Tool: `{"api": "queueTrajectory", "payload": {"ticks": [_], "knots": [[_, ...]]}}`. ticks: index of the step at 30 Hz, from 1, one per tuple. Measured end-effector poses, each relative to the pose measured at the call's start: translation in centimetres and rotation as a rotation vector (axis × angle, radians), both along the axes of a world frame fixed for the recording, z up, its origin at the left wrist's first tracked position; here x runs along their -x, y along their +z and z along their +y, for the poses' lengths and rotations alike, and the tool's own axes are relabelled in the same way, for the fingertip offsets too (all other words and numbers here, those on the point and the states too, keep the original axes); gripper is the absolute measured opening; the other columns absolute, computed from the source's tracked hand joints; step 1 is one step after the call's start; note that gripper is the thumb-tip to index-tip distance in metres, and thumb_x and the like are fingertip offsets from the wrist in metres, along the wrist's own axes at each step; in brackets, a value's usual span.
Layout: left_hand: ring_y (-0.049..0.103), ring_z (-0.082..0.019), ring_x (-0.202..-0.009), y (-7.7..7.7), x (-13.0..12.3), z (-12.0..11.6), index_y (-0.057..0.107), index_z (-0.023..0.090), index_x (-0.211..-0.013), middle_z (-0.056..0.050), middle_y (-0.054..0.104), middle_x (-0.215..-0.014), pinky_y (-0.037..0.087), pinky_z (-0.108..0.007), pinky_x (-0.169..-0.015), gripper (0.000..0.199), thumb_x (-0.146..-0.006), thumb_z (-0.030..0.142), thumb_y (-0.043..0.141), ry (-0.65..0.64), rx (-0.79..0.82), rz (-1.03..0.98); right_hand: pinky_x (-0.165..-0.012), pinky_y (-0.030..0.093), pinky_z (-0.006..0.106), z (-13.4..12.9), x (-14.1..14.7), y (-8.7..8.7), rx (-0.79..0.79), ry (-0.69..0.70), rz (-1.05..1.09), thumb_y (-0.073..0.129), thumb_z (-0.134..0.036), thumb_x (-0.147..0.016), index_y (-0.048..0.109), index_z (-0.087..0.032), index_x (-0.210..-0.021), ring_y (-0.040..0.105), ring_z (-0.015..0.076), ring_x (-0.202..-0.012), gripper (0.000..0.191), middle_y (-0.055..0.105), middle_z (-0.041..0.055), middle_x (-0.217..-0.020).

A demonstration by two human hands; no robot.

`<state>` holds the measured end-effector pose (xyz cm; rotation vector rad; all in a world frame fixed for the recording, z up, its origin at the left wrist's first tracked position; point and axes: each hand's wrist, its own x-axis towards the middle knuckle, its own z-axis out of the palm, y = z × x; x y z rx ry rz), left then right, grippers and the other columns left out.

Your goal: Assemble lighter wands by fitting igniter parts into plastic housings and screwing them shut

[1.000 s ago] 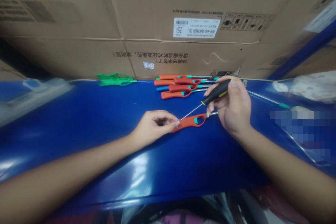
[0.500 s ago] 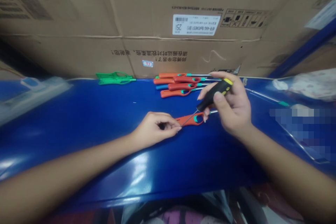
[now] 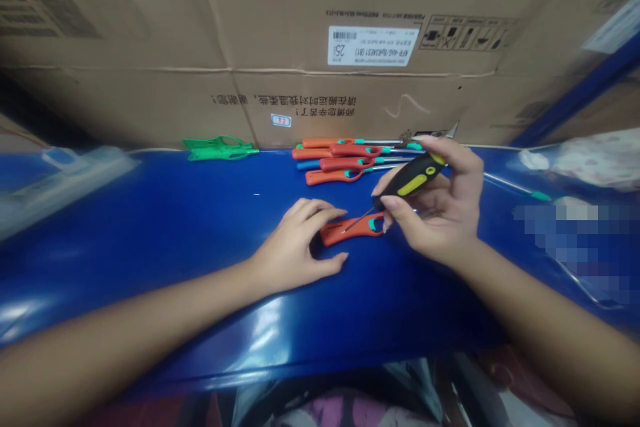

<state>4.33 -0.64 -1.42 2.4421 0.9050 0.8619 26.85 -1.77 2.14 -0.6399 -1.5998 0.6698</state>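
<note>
My right hand (image 3: 445, 207) grips a screwdriver (image 3: 413, 180) by its black and yellow handle. Its thin shaft slants down left, and the tip is over the body of an orange long-necked lighter (image 3: 360, 229) lying on the blue table (image 3: 215, 340). My left hand (image 3: 300, 240) is at the lighter's left end, thumb and fingers spread apart on either side of it, holding nothing. Whether the left fingertips touch the lighter I cannot tell. The lighter has a green trigger; its metal neck is mostly hidden behind my right hand.
Behind my hands lies a pile of red and orange lighters (image 3: 335, 164), one with a blue end. A green lighter-shaped shell (image 3: 220, 148) lies left of it. A cardboard box (image 3: 280, 27) stands along the back. At left is a clear plastic bag (image 3: 75, 173), at right a metal rod (image 3: 515, 185).
My left hand has gone from a pinch at the screwdriver tip to spread fingers, uncovering the lighter's end. My right hand has turned the screwdriver, and its handle sits lower.
</note>
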Motion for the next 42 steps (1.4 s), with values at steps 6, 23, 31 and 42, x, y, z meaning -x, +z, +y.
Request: {"api": "queueTrajectory", "payload": {"ticks": [6, 23, 31, 42], "knots": [[0.063, -0.024, -0.104, -0.6, 0.0, 0.1, 0.062, 0.015, -0.123, -0.011, 0.068, -0.114, 0.051, -0.040, -0.095, 0.035, -0.089, 0.022, 0.062, -0.100, 0.046, 0.033, -0.061, 0.065, 0.037, -0.3, 0.6, -0.6, 0.055, -0.028, -0.017, 0.079, -0.021, -0.079, 0.050, -0.038, -0.133, 0.072, 0.0215, -0.083, 0.063, 0.069, 0.0042, -0.115], [0.065, -0.025, -0.104, -0.6, 0.1, 0.2, 0.067, 0.015, -0.118, -0.011, 0.072, -0.108, 0.053, -0.039, -0.094, 0.033, -0.088, 0.028, 0.071, -0.193, 0.079, -0.004, -0.065, 0.066, 0.040, -0.9, 0.6, -0.8, 0.020, 0.086, -0.174, 0.074, -0.012, -0.082, 0.047, -0.039, -0.140, 0.072, 0.0246, -0.091, 0.069, 0.069, 0.0046, -0.114], [0.065, -0.024, -0.105, -0.8, 0.1, 0.3, 0.066, 0.016, -0.120, -0.010, 0.073, -0.110, 0.053, -0.038, -0.096, 0.036, -0.088, 0.030, 0.074, -0.197, 0.058, -0.002, -0.069, 0.066, 0.038, -1.0, 0.6, 0.0, -0.002, 0.037, -0.261, 0.070, -0.017, -0.086, 0.048, -0.036, -0.141, 0.071, 0.0233, -0.094, 0.061, 0.063, 0.0066, -0.128], [0.065, -0.023, -0.103, -0.8, 0.0, 0.3, 0.066, 0.016, -0.120, -0.009, 0.072, -0.106, 0.054, -0.039, -0.094, 0.036, -0.088, 0.029, 0.074, -0.199, 0.039, 0.011, -0.064, 0.062, 0.029, -0.7, 0.4, 0.9, -0.118, -0.005, -0.402, 0.057, -0.028, -0.099, 0.044, -0.029, -0.149, 0.071, 0.0167, -0.082, 0.052, 0.067, 0.0086, -0.129]]}}
